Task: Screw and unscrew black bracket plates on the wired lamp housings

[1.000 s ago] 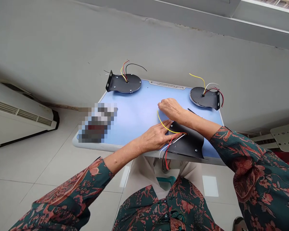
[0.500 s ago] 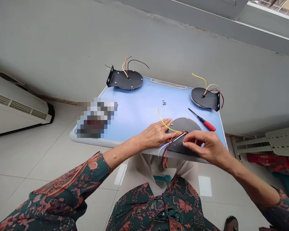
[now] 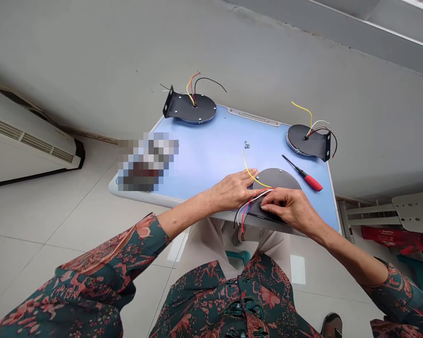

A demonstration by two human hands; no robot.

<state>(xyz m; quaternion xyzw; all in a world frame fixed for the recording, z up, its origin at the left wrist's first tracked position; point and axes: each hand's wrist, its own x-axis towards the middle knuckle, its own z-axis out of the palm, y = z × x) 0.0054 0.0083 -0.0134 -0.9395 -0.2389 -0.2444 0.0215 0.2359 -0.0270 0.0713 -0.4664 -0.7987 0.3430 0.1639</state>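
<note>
A black round plate [image 3: 277,177] with a bundle of wires lies at the table's near edge. My left hand [image 3: 234,190] rests at its left side, fingers stretched out, touching the plate and the wires. My right hand [image 3: 285,204] is pinched low over the plate's near part; the small screw at its fingertips is now hidden. A yellow wire [image 3: 247,166] curves up past my left fingers, while red, white and black wires hang over the near edge. Two screw heads show on the plate's far part.
Two similar black plates with brackets and wires stand at the back left [image 3: 200,108] and right [image 3: 301,138]. Small screws [image 3: 246,145] lie mid-table [image 3: 211,145]. A red-handled screwdriver [image 3: 312,182] lies at the right. A blurred patch covers the table's left end.
My right hand has moved down and slightly left, its fingertips now against the plate. The wires have shifted under my hands. The camera view has shifted slightly.
</note>
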